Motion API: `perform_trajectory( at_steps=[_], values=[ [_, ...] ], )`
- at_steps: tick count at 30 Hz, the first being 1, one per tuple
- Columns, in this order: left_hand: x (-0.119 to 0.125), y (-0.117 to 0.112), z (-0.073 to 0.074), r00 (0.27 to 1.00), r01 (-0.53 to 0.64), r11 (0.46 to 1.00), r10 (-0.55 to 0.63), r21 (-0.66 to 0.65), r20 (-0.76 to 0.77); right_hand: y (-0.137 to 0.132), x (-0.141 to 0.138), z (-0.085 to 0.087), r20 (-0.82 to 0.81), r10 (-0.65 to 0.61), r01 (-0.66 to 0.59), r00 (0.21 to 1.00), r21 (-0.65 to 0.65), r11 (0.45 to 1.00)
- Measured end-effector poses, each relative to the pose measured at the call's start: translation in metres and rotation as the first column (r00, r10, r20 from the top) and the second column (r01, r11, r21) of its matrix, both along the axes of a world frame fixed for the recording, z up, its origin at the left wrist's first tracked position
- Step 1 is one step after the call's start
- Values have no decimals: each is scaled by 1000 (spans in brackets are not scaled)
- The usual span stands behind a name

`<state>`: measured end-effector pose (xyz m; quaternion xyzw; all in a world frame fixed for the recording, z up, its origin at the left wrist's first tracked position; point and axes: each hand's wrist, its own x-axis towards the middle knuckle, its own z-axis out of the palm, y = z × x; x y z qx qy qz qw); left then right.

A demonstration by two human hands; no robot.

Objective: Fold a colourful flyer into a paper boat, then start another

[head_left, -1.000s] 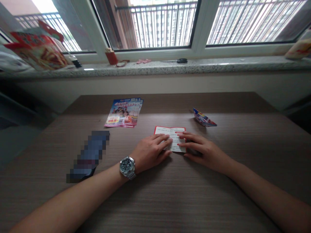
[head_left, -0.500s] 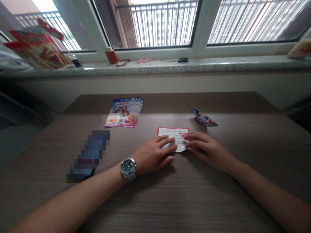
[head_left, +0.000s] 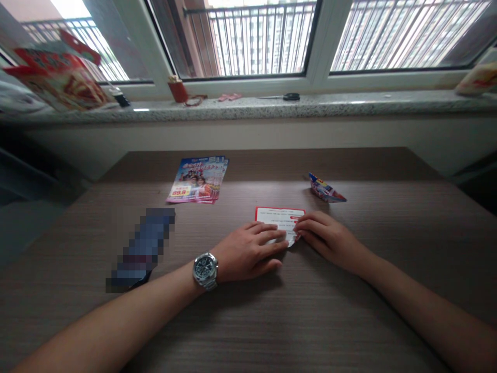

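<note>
A white printed leaflet [head_left: 272, 214] with a red border lies on the table in front of me, its lower right corner curled up. My left hand [head_left: 248, 250], a steel watch [head_left: 205, 270] at its wrist, rests on the leaflet with its fingers stretched out flat. At the leaflet's right edge, the fingertips of my right hand [head_left: 325, 239] are pinched together on the paper. Just beyond that hand sits a colourful folded paper boat [head_left: 325, 189]. The leaflet's lower left part is hidden under my left fingers.
A stack of printed flyers [head_left: 200, 180] lies at the back left of the table [head_left: 248, 321]. Nearer me on the left is a blurred-out dark flat object [head_left: 145, 248]. Along the windowsill [head_left: 240, 109] are a red food bag [head_left: 66, 77], a small red container [head_left: 178, 90] and scissors [head_left: 289, 97].
The leaflet has shifted slightly right and its lower right corner now curls upward. My right fingers, spread on the paper before, have drawn together at its edge. My left hand stays flat.
</note>
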<state>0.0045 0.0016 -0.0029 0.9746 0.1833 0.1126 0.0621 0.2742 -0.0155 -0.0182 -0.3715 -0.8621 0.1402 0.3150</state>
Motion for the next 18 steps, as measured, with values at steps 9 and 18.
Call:
perform_trajectory(
  at_steps=[9,18],
  values=[
    [0,0,-1,999,33,999,-33,-19,-2,5,-4,-4,10,-32,32,999,4,999],
    [0,0,-2,999,25,1000,-25,5,-28,4,-10,-8,-8,-150,149,989,-83,985]
  ],
)
